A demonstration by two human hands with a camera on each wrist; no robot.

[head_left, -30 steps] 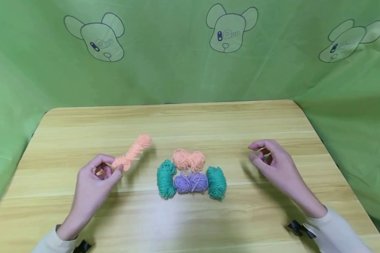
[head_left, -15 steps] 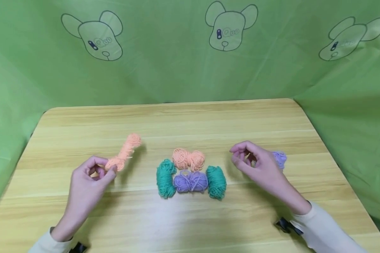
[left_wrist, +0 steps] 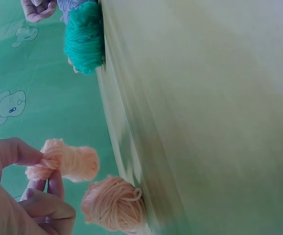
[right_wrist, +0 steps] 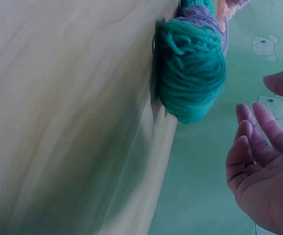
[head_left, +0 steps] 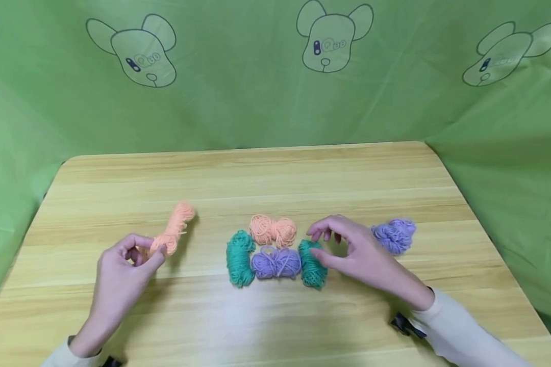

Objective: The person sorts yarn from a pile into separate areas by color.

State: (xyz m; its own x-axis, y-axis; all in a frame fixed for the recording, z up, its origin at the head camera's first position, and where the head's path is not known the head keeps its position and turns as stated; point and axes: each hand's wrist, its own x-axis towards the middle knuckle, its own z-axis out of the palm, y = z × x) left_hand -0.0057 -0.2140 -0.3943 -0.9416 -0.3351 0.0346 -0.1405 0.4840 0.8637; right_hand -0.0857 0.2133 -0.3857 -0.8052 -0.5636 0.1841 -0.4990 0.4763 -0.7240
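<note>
My left hand [head_left: 124, 275] pinches one end of a peach yarn skein [head_left: 173, 227] between thumb and fingers, holding it above the table. In the left wrist view the held skein shows beside a second peach yarn bundle [left_wrist: 114, 203], which sits lower, by the tabletop. My right hand [head_left: 358, 252] hovers over the right green yarn skein [head_left: 313, 270], its fingers loosely bent with nothing between them. In the right wrist view, a gap separates the hand [right_wrist: 266, 161] from that skein. Beside it lie a purple skein [head_left: 275, 263], a peach skein [head_left: 273, 230] and another green skein [head_left: 240, 259].
A separate purple yarn skein [head_left: 395, 236] lies on the wooden table [head_left: 275, 326], just beyond the right wrist. Green curtains [head_left: 239, 102] with animal-head drawings enclose the table's back and sides.
My right hand has moved left, away from the separate purple skein, which has come into sight, to above the right green skein. My left hand has shifted slightly left with the peach skein.
</note>
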